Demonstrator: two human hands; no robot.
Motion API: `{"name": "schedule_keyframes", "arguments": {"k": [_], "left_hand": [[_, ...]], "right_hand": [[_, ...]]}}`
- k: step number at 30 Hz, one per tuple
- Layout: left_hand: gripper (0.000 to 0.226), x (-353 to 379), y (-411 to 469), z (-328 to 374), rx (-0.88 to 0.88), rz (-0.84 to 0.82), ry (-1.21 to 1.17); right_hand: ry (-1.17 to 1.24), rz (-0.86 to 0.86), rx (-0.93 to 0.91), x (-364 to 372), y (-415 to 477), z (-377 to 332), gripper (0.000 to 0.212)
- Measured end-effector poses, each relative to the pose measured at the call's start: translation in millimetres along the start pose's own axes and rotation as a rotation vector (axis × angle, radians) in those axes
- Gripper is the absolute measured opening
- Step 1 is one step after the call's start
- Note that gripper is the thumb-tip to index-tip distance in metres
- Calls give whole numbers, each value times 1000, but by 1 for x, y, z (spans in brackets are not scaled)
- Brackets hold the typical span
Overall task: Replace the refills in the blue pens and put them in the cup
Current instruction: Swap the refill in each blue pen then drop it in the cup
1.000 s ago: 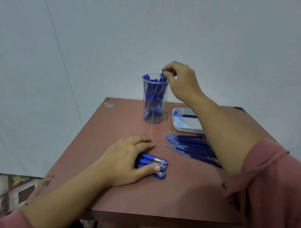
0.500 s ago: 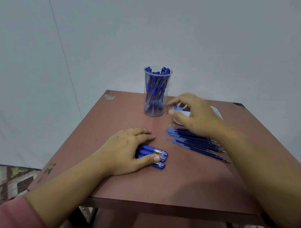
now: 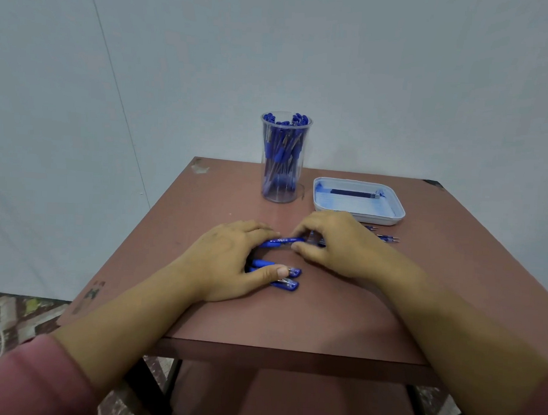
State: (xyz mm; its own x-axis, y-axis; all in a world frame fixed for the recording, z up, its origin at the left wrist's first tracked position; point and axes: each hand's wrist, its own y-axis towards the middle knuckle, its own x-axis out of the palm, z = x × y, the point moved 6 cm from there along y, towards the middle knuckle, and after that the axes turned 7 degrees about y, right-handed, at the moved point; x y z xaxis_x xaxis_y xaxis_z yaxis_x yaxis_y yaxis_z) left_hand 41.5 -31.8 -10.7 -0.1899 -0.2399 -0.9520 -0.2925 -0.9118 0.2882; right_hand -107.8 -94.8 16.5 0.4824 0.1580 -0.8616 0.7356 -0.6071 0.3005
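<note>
Right hand point(image 3: 336, 245): narrow, thumb and forefinger pinched on the barrel of one blue pen point(image 3: 285, 240), other fingers curled above it. The pen lies level, just off the table point(image 3: 324, 317), white lettering on its side facing up.

Left hand point(image 3: 227, 258): cupped over the loose pens point(image 3: 289, 277), thumb laid across them, fingertips resting on the left end of the pinched pen. We count at least two pens poking out past the thumb, clear caps pointing right; more may be hidden under the palm, we cannot tell.

Behind the right hand, the metal tips of spare refills point(image 3: 388, 238) stick out to the right, flat on the table; the rest of that row is hidden by the hand.

Farther back: the white tray point(image 3: 390, 222), close behind the right knuckles, holds one dark refill point(image 3: 352, 193) lying crosswise, with blue smears on its floor. To its left, near but apart, the clear cup point(image 3: 306, 165) stands upright near the far table edge, packed with finished pens point(image 3: 282, 151), blue ends reaching to the rim.

Room: bare brown tabletop between the hands and the near edge, and a wide strip along the left side. The right side is tighter, with tray and refills. The far edge meets a pale wall point(image 3: 395, 72). The near-left corner drops to a patterned floor point(image 3: 11, 316). A pink sleeve point(image 3: 27, 382) covers the left forearm.
</note>
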Motion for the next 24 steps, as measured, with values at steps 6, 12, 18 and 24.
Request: {"name": "schedule_keyframes", "arguments": {"k": [6,12,18,24], "left_hand": [[60,-20,19,-2,11,87,14],[38,-31,53,3,-16,136,-174],[18,-18,60,-5,-59,242,-303],[29,-15,52,-9,-21,360,-236]], "right_hand": [[171,209,12,-22,-1,15,8],[297,226,59,-24,-1,30,9],[314,305,-25,-31,1,27,32],[230,360,-138,-31,3,24,19]]}}
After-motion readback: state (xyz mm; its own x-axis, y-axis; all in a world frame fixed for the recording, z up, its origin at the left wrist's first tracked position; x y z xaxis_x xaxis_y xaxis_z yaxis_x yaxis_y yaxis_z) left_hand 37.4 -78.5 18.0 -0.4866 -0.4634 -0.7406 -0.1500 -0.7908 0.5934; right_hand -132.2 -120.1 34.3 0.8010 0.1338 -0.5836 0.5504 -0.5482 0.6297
